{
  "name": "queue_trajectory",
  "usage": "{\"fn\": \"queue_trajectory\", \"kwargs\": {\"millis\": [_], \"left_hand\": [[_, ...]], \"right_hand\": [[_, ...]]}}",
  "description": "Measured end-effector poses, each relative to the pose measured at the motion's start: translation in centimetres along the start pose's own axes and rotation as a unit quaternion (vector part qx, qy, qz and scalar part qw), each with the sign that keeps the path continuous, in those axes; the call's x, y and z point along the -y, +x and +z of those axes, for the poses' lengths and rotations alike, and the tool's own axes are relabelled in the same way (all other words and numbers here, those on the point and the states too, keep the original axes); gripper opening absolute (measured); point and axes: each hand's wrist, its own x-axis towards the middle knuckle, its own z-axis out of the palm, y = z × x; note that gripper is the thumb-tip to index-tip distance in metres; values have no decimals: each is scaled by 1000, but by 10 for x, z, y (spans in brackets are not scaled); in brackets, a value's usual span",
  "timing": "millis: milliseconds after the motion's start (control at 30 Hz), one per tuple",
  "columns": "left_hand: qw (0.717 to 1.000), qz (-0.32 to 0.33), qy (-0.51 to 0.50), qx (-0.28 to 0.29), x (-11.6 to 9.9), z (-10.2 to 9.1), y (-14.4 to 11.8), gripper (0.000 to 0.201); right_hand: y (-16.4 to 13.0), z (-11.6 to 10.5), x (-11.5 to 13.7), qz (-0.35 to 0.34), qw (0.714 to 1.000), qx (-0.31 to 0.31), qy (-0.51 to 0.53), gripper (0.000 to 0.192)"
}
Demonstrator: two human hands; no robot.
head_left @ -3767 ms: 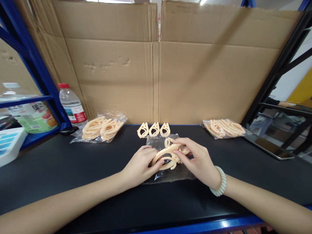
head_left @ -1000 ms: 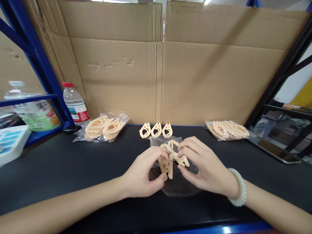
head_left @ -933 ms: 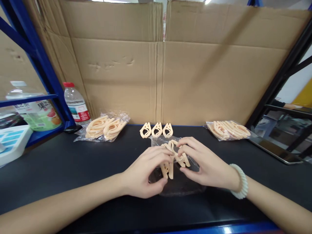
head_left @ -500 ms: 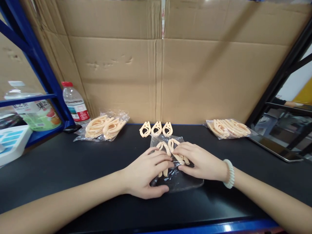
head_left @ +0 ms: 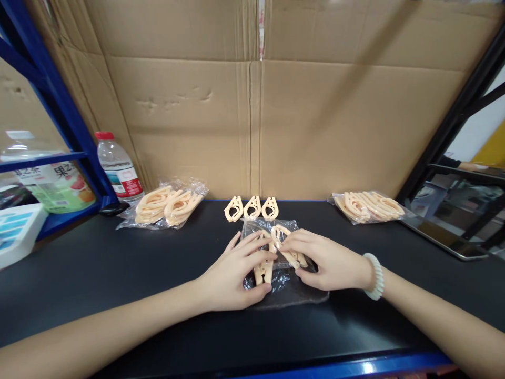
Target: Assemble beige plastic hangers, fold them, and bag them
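A clear plastic bag (head_left: 294, 297) lies flat on the black table before me, with beige plastic folding hangers in or under its film. My left hand (head_left: 239, 273) rests over the left folding hanger (head_left: 263, 273), fingers across it and thumb at its lower end. My right hand (head_left: 317, 258) pinches the right folding hanger (head_left: 291, 257) between fingers and thumb. The fingers partly hide both hangers. Just beyond the bag stand or lie three loose folded hangers (head_left: 252, 208) in a row.
Bagged hangers lie at the back left (head_left: 171, 205) and back right (head_left: 366, 206). A red-capped water bottle (head_left: 118, 168) and a larger drink bottle (head_left: 55, 184) are at the left by a blue frame (head_left: 84, 131). Cardboard (head_left: 177, 131) walls off the back; a dark tablet-like panel (head_left: 442, 237) sits at right.
My left thumb has moved up to the lower end of the left hanger, and that hanger's ends now look closer together. The right hand has barely moved.
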Motion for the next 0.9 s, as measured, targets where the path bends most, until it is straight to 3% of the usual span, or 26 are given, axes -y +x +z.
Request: {"fn": "queue_trajectory", "kwargs": {"millis": [100,333,500,600,733,833,900], "left_hand": [[1000,-2,-16,-6,2,2,1,45],[994,55,-39,-85,4,6,3,35],[995,47,-21,-89,3,7,2,34],[997,25,-5,-79,1,6,1,35],[995,12,-3,-94,-1,3,-1,36],[992,22,-18,-121,-3,0,-2,38],[990,31,-27,-138,-3,-2,-2,40]], "right_hand": [[-1,0,1,-3,1000,-3,-12,40],[1,3,4,8,998,-8,-63,23],[3,4,6,18,996,-22,-82,12],[2,0,1,3,999,-42,-28,14],[6,-10,-19,-1,991,-114,71,19],[21,-14,-47,35,987,-156,4,20],[38,-14,-68,24,989,-119,-78,32]]}}
